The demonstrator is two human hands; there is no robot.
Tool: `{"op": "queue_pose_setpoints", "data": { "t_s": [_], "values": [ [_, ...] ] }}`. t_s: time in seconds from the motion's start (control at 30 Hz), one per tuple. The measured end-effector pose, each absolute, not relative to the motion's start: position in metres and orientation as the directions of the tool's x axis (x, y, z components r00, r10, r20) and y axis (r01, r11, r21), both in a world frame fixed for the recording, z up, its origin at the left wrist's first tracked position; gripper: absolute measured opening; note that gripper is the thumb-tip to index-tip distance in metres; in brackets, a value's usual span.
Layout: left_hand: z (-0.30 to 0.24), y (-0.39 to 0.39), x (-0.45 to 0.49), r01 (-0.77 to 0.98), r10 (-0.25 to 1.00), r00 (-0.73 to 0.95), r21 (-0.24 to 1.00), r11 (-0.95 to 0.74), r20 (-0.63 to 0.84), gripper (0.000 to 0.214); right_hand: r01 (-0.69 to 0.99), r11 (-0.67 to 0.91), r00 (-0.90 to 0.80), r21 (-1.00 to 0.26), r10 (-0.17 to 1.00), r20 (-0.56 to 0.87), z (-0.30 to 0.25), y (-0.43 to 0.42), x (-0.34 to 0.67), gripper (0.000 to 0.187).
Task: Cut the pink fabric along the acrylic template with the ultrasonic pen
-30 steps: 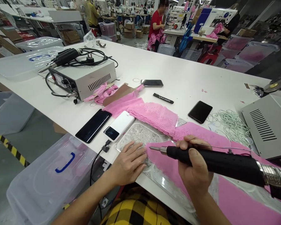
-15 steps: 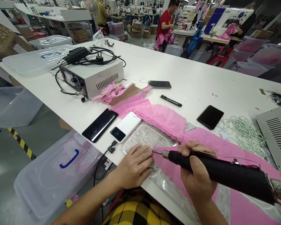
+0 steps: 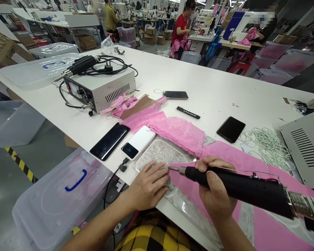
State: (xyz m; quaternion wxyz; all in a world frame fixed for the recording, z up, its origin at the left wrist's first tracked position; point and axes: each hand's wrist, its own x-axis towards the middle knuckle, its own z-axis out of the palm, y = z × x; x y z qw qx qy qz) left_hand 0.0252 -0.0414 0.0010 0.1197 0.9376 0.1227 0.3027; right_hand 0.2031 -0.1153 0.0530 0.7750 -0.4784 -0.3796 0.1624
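My right hand (image 3: 218,190) grips a black handheld ultrasonic welding gun (image 3: 240,184), which lies almost level. Its narrow metal tip points left and ends at the edge of a pink fabric piece (image 3: 181,179), close to my left fingertips. My left hand (image 3: 150,183) lies palm down with its fingers stretched out, pressing on a clear plastic lid (image 3: 161,153) beside the fabric edge. What lies under the palm is hidden. Behind the lid, a stack of pink lace-edged fabric (image 3: 178,132) is spread out.
To the left are a white power bank (image 3: 138,141) and a black phone (image 3: 110,141). Farther back stands a grey control box (image 3: 112,87) with a second gun on top. A marker (image 3: 188,112), another phone (image 3: 230,129) and tangled pale-green elastic (image 3: 269,150) lie on the white table (image 3: 157,69).
The whole view has shifted slightly. The gun's tip stays beside my left fingertips, and both hands hold nearly the same pose.
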Motion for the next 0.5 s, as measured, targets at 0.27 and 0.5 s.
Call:
{"op": "queue_pose_setpoints", "data": {
  "t_s": [0.27, 0.5],
  "values": [
    [0.008, -0.039, 0.026, 0.097, 0.231, 0.728, 0.238, -0.967, 0.645, 0.030, 0.074, 0.574, 0.810, -0.816, 0.442, 0.385, 0.085, -0.157, 0.243, 0.012],
    [0.023, -0.085, 0.086, -0.102, 0.077, 0.735, 0.222, -0.970, 0.674, 0.023, 0.255, 0.484, 0.930, -0.837, 0.114, 0.349, 0.094, -0.245, 0.319, 0.013]
  ]
}}
